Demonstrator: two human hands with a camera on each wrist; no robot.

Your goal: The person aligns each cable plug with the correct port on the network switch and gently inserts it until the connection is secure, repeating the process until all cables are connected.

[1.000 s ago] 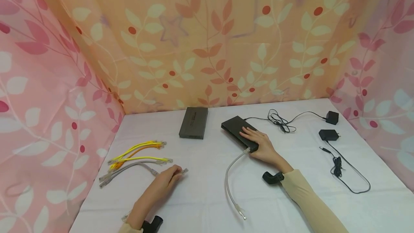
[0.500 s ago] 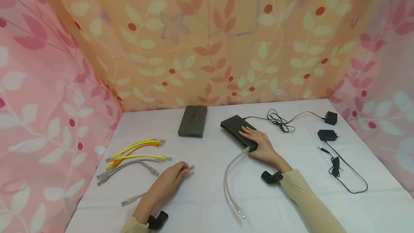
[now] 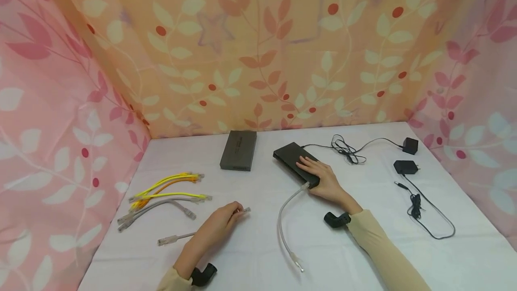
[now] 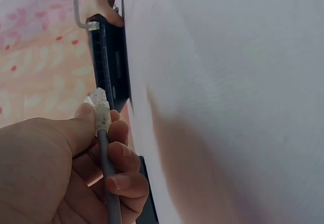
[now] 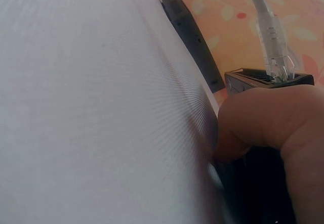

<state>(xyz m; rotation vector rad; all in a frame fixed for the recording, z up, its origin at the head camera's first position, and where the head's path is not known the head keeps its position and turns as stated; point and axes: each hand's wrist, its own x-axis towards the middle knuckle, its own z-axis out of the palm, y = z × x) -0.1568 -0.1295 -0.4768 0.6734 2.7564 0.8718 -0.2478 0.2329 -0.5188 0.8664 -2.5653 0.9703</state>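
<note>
My left hand [image 3: 220, 222] pinches a grey Ethernet cable [image 4: 104, 148] near its clear plug [image 4: 100, 102], between thumb and fingers; the plug points toward the ports. The cable's other end [image 3: 169, 240] trails out behind the wrist over the table. On the black network switch [image 3: 287, 152] lies my right hand [image 3: 326, 184], fingers spread over its top and thumb at the side edge. Another grey Ethernet cable [image 3: 280, 219] is plugged into the switch's near right corner, as the clear plug [image 5: 276, 47] in the right wrist view shows. Its free end rests on the tablecloth.
A second, dark grey switch [image 3: 239, 151] lies at the back. Yellow and orange cables [image 3: 161, 187] and grey cables [image 3: 157, 208] lie at left. A power adapter [image 3: 410, 146] is wired to the black switch; another adapter [image 3: 405, 167] lies nearby. Patterned curtains [image 3: 258, 57] surround the white table.
My left hand has moved right and slightly away from the table's front, drawing the grey cable along, its rear end now showing. The right hand stays on the black switch.
</note>
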